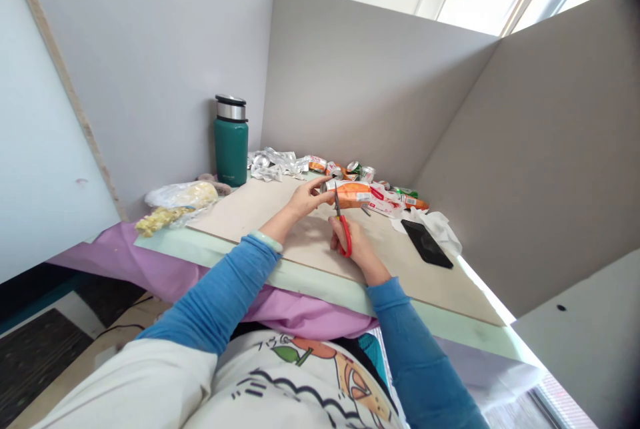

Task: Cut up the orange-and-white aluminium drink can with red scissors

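Observation:
My left hand [305, 200] is closed on the silvery end of an orange drink can [353, 193], which lies on its side above the board. In my right hand [359, 247] is a pair of scissors [345, 237] with red handles. The scissor blades point away from me and lie against the can near its left end, beside my left fingertips. Whether the blades bite into the metal cannot be made out. A piece of red-and-white printed can or wrapper [386, 201] lies just right of the can.
Cut cans [334, 169] and silvery scraps [280, 162] line the back of the beige board [295, 242]. A green bottle [231, 145] stands at back left, near plastic bags [183, 195]. A black phone [426, 243] and white tissue [443, 227] lie right. Grey partitions [365, 75] enclose the table.

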`<state>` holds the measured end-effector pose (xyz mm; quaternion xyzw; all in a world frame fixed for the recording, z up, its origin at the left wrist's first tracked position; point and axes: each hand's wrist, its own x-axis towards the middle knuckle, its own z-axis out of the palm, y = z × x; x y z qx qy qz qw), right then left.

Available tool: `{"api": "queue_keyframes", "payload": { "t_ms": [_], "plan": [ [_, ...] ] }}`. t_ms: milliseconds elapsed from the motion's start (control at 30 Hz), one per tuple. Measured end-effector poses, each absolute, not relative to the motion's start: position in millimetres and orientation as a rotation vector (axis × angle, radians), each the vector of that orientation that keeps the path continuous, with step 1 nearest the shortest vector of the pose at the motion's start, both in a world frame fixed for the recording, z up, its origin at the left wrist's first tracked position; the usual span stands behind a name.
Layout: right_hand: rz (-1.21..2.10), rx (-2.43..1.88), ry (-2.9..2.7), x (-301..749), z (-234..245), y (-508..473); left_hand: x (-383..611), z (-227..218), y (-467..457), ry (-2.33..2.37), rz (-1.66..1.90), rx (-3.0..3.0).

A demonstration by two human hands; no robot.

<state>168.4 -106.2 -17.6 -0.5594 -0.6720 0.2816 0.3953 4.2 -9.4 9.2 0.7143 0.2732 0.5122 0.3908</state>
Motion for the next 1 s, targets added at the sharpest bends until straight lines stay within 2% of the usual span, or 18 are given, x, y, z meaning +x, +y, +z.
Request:
{"api": "queue_keyframes", "payload": {
  "t_ms": [1000],
  "plan": [
    [0.745,-1.39,-1.685,167.7,-12.1,-111.4,2.6,5.5,-2.9,0.67,1.326,1.873]
  ]
}}
